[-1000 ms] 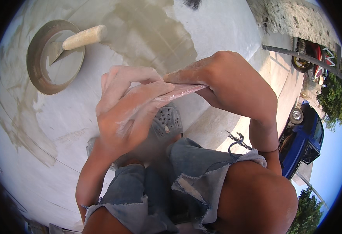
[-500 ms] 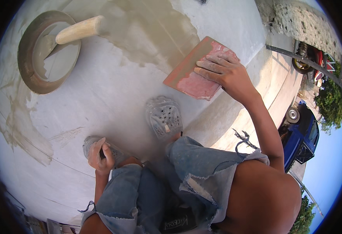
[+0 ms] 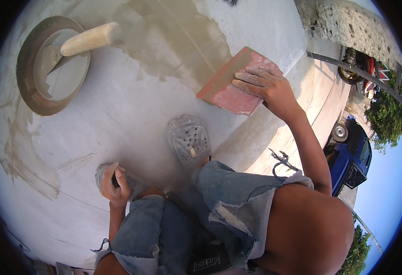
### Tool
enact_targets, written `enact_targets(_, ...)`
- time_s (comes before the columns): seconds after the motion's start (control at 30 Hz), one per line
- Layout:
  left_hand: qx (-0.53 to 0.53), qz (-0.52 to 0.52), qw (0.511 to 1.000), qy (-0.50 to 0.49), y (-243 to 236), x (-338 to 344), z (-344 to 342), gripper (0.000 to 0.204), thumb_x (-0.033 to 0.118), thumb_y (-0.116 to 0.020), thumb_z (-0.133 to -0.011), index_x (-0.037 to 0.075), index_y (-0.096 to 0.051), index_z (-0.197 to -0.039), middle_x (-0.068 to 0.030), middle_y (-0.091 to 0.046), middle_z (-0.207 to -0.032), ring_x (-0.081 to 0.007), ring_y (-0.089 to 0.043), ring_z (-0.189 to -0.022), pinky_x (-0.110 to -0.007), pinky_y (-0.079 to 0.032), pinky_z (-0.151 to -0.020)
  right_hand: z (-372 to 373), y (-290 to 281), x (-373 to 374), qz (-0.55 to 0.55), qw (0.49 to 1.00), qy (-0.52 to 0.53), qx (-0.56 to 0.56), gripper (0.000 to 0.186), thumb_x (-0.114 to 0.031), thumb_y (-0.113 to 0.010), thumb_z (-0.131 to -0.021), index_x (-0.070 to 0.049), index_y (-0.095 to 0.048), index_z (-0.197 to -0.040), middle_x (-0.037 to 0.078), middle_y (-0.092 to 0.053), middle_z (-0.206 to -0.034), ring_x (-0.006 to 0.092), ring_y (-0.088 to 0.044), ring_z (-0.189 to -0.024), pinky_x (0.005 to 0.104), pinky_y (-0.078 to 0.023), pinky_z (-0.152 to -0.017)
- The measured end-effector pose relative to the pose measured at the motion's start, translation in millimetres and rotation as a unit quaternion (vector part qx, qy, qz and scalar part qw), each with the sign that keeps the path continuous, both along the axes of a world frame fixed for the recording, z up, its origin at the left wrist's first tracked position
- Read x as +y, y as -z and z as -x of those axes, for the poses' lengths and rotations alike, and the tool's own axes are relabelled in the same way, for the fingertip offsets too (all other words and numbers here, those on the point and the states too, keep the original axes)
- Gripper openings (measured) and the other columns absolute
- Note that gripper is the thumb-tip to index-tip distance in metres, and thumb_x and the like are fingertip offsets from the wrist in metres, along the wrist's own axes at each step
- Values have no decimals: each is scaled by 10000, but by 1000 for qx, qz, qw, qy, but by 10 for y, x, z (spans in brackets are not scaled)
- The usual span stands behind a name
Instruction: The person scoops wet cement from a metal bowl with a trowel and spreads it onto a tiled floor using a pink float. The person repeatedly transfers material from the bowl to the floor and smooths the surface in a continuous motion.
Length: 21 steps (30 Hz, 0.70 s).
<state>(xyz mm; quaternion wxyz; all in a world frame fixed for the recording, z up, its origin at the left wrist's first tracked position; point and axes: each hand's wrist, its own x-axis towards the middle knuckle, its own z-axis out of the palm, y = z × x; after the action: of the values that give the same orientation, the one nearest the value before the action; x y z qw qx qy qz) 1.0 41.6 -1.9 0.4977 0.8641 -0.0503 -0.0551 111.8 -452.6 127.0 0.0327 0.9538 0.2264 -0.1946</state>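
My right hand (image 3: 269, 88) grips a red plastering float (image 3: 228, 87), its fingers stretched over the back of the flat plate. Grey-brown paste coats the float's far left edge, which lies by a wet skim patch (image 3: 173, 43) on the pale surface. My left hand (image 3: 115, 187) is curled closed low on the left, in front of my shoe; a dark spot shows between its fingers, and what it holds, if anything, I cannot make out. At the upper left stands a round metal pan (image 3: 27, 80) with a wooden-handled trowel (image 3: 91, 39) resting in it.
My grey clogs (image 3: 189, 140) are on the smooth pale surface (image 3: 109, 128), which has an edge along its right side. Beyond that edge are a metal bar (image 3: 361, 72), a rough concrete block (image 3: 347, 27), a blue vehicle (image 3: 350, 158) and a red motorcycle (image 3: 370, 75).
My right hand and the float have shifted slightly right, away from the wet patch. The view has moved a little too. My left hand stays curled by the shoe.
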Motion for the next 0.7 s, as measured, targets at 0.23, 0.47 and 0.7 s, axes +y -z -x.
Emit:
enact_targets(0.23, 25, -21, 999, -2, 19, 6, 8, 199, 81, -596, -1071, -52, -708, -1168, -101, -693, -807, -181, -649, -691, -307, -514, -632, 300, -267, -292, 15, 992, 128, 3, 563, 49, -658, -860, -251, -765, -1323, 3, -780, -1272, 239, -697, -1255, 403, -555, -1053)
enact_targets(0.47, 61, -77, 995, -26, 44, -69, -50, 202, 114, -620, -1062, -22, -722, -1171, -79, -709, -790, -198, -682, -696, -317, -524, -634, 127, -539, 188, -185, 844, 501, 42, 316, -170, -719, -1020, 84, -665, -1199, 151, -749, -886, 158, -737, -779, 325, -586, -756)
enact_targets(0.7, 49, -92, 994, -44, 69, -102, -86, 191, 130, -640, -1064, -11, -739, -1145, -61, -712, -778, -185, -670, -661, -315, -512, -611, 225, -35, 264, -294, 756, 577, 100, 375, -274, -788, -977, 56, -700, -1133, 104, -759, -878, 148, -710, -770, 324, -566, -723)
